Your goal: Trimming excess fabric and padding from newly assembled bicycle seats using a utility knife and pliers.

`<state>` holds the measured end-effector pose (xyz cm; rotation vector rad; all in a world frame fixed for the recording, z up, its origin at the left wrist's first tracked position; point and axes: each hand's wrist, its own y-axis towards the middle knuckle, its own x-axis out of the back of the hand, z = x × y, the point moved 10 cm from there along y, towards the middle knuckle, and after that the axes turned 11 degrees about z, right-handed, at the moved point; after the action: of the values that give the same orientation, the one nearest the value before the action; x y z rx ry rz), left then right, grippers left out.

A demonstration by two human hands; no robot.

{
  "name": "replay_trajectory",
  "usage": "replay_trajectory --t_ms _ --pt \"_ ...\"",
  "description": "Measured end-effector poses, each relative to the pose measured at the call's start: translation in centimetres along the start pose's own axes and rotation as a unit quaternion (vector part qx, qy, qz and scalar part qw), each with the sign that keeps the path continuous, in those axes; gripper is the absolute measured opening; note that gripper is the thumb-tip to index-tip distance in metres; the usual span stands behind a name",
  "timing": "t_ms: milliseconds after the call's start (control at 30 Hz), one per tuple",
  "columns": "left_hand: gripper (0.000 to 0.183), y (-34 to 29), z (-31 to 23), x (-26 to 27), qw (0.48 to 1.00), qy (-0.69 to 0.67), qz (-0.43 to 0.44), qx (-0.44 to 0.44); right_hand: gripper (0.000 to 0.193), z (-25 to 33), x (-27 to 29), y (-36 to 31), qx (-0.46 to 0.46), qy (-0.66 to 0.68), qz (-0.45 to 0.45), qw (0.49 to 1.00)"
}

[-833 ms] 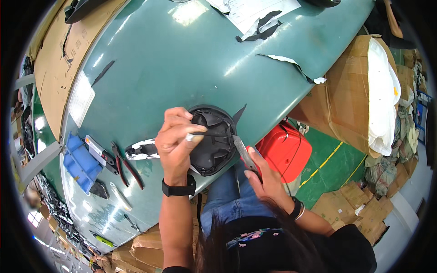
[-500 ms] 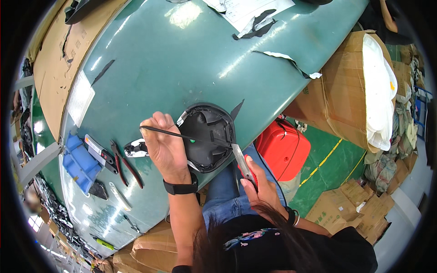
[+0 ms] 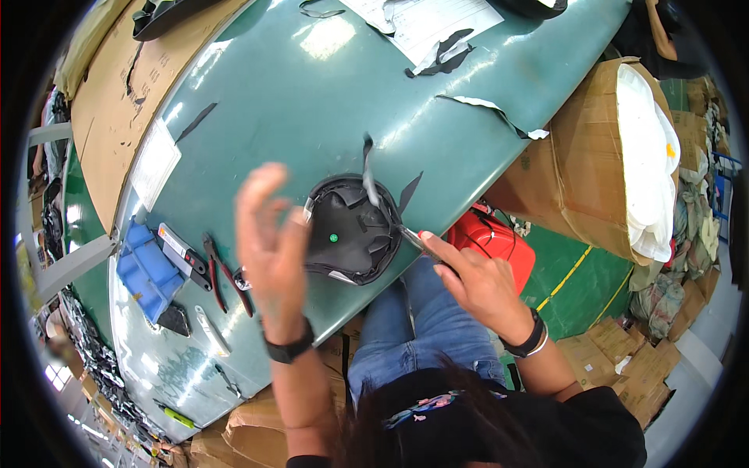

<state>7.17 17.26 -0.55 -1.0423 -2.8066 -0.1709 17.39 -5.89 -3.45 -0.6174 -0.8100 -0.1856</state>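
Note:
A black rounded shell-like part (image 3: 355,248), hollow side up with a green dot inside, lies near the table edge. My right hand (image 3: 488,288) grips a utility knife (image 3: 412,237), its tip at the part's right rim. To the left of the part, my left hand (image 3: 271,246) is raised with fingers apart and nothing in it, smeared by motion. A narrow black strip (image 3: 369,171), also blurred, hangs over the part's far rim, away from both hands. Close by on the right lies a pointed black scrap (image 3: 409,191).
Left on the green table (image 3: 289,109) are red-handled pliers (image 3: 221,274), a blue tray (image 3: 147,269), another cutter (image 3: 182,256) and a white-handled tool (image 3: 211,331). Papers (image 3: 425,27) and scraps lie farther off. A red bin (image 3: 499,246) and large carton (image 3: 581,156) stand right.
My left hand has let go of the black strip and opened, moving slightly left. The strip has shifted to the part's far rim. My right hand has moved right with the knife.

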Motion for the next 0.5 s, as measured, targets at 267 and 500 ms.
replay_trajectory --t_ms 267,500 --pt "0.039 -3.3 8.9 -2.4 0.864 0.156 0.395 0.271 0.051 -1.9 -0.9 2.2 0.041 0.204 0.074 0.975" --pt "0.031 -8.8 9.6 -1.2 0.913 -0.016 0.104 0.395 0.064 -1.6 -4.1 0.2 0.060 0.228 0.031 0.971"
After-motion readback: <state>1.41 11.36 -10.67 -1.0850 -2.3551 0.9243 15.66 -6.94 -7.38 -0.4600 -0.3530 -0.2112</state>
